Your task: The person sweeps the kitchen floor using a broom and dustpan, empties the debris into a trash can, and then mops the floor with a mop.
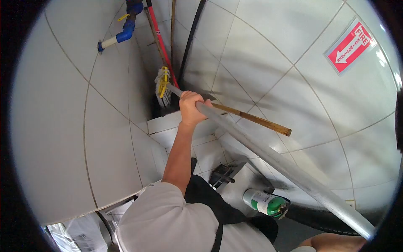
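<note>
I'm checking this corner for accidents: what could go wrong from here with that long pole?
The mop head is close to the red pole in the corner, so it might snag it or knock it loose. The long gray pole in the left hand slants across the view; a swing might strike the tiled wall. The wooden stick reaches in beside the hand and could get caught along with it.

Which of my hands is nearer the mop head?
Left. The left hand grips the pole close to the mop head; the right arm shows farther off, bottom right, hand out of view.
</note>
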Demonstrator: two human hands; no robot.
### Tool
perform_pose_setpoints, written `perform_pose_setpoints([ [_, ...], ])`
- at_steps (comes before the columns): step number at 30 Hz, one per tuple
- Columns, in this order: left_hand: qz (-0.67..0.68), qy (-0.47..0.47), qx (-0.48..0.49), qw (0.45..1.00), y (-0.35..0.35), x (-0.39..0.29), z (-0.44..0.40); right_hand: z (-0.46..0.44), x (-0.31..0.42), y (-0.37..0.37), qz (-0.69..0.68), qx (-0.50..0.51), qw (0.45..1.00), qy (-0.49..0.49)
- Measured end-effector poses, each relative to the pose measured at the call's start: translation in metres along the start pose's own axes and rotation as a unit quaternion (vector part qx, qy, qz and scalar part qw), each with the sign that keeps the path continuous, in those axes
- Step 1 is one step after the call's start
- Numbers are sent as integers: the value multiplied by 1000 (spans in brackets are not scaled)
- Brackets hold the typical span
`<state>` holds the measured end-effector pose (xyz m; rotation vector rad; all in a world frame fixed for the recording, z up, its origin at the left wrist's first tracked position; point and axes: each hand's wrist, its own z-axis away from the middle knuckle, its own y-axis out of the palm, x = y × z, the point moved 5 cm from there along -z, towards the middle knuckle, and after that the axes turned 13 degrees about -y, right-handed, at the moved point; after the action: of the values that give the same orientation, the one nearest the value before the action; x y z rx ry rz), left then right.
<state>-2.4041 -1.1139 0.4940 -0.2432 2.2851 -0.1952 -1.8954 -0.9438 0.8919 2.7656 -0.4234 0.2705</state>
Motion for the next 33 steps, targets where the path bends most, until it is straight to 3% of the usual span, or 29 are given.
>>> perform_pose_setpoints([
  [12,-7,12,-2,1000,-3,-2,8,4,8,-15,-22,11,1000,8],
  [15,3,23,-36,999,-8,-12,8,-2,38,-14,8,17,986,-165],
  [16,10,27,-48,998,-10,-20,10,-11,29,-6,-40,102,992,-69],
  [19,-9,-7,-10,1000,-17,-36,16,-18,30,8,-115,168,976,-72],
  [22,0,3,-32,999,-33,-56,35,-10,46,31,-191,144,967,-91],
  [25,16,-7,-42,999,-42,-61,55,2,98,32,-157,220,963,-20],
  [33,91,-45,-127,987,-60,-56,112,88,147,81,-133,151,979,0],
])
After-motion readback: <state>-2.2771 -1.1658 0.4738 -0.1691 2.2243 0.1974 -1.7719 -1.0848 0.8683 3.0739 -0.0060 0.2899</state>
